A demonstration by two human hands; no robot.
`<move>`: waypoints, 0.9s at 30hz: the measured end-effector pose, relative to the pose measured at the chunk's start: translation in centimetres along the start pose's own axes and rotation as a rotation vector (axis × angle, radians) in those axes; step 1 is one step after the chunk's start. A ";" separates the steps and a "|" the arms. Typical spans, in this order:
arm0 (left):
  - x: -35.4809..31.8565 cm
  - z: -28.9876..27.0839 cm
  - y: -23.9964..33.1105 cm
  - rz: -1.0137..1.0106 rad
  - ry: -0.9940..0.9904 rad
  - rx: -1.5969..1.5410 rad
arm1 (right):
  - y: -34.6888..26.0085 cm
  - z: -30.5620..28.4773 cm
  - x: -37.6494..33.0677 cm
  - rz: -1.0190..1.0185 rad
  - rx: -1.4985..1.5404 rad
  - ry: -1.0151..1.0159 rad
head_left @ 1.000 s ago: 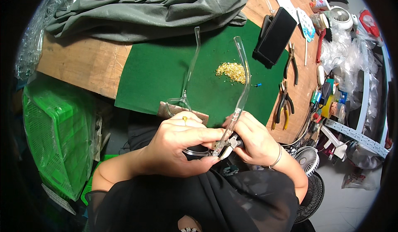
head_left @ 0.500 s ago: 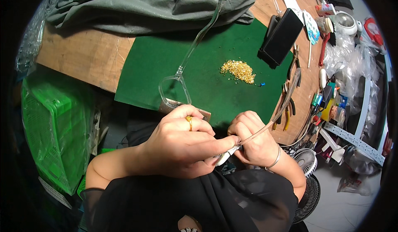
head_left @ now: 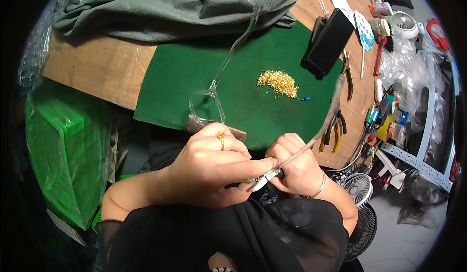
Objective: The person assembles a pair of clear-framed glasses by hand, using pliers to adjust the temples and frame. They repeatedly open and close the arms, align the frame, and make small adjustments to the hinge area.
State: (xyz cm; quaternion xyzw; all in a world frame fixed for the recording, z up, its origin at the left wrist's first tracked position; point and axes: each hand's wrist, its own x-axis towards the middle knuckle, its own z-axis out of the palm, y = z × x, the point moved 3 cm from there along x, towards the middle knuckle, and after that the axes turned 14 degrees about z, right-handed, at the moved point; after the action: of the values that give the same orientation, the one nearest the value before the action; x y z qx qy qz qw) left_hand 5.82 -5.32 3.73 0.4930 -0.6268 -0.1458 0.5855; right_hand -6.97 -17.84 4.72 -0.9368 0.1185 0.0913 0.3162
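Note:
Clear plastic eyeglasses (head_left: 227,63) are gripped near the middle of the frame by my left hand (head_left: 209,167), its fingers closed and thumb stretched toward my right hand. One temple points away over the green mat; the other slants up past my right hand. Beneath my left thumb shows a small white piece (head_left: 262,181); its kind is unclear. My right hand (head_left: 296,164) is closed against the frame's hinge end, with a small dark piece at its fingertips that I cannot make out. A pile of tiny gold-coloured parts (head_left: 279,83) lies on the mat.
The green mat (head_left: 170,87) covers part of a wooden table. On it or at its edge are a black case (head_left: 329,42), pliers (head_left: 336,130) and a tiny blue piece (head_left: 306,98). Grey cloth (head_left: 185,9) lies behind, a green crate (head_left: 68,145) at left, fans (head_left: 357,189) at right.
The glasses have tilted slightly, the right-hand temple swinging a little to the left. My hands have barely shifted, still meeting at the same end of the frame.

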 end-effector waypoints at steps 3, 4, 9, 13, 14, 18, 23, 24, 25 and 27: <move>-0.1 0.0 -0.2 0.003 0.009 -0.036 | -0.1 -0.5 0.4 -0.028 0.004 -0.003; -0.1 0.0 -0.1 0.004 0.015 -0.047 | -0.2 -0.7 0.5 -0.047 -0.019 -0.001; 0.1 0.1 -0.3 -0.010 0.042 -0.098 | -0.1 -0.7 0.4 -0.065 -0.008 -0.008; 0.1 0.0 -0.3 -0.008 0.016 -0.098 | 0.1 -0.5 0.2 -0.061 -0.020 -0.022; 0.0 0.0 -0.3 -0.013 0.001 -0.068 | 0.2 -0.4 0.1 -0.055 -0.034 -0.022; 0.0 -0.1 0.2 -0.021 -0.027 0.003 | -0.2 -0.6 0.0 -0.026 -0.067 0.019; -0.1 -0.1 0.3 0.013 -0.051 -0.004 | -0.3 -0.2 -0.2 -0.017 -0.073 0.042; 0.0 -0.3 0.4 0.006 -0.059 -0.025 | -0.3 -0.2 -0.2 -0.013 -0.079 0.049; 0.1 -0.4 0.4 0.000 -0.067 -0.045 | -0.4 -0.1 -0.2 -0.009 -0.085 0.057; -0.2 -0.3 0.4 -0.005 -0.078 -0.031 | -0.4 0.0 -0.2 -0.001 -0.099 0.070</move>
State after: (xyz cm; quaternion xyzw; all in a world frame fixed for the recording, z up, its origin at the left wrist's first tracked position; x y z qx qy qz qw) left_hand 5.90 -4.83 4.02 0.4794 -0.6455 -0.1760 0.5679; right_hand -6.99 -17.46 5.01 -0.9540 0.1243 0.0640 0.2651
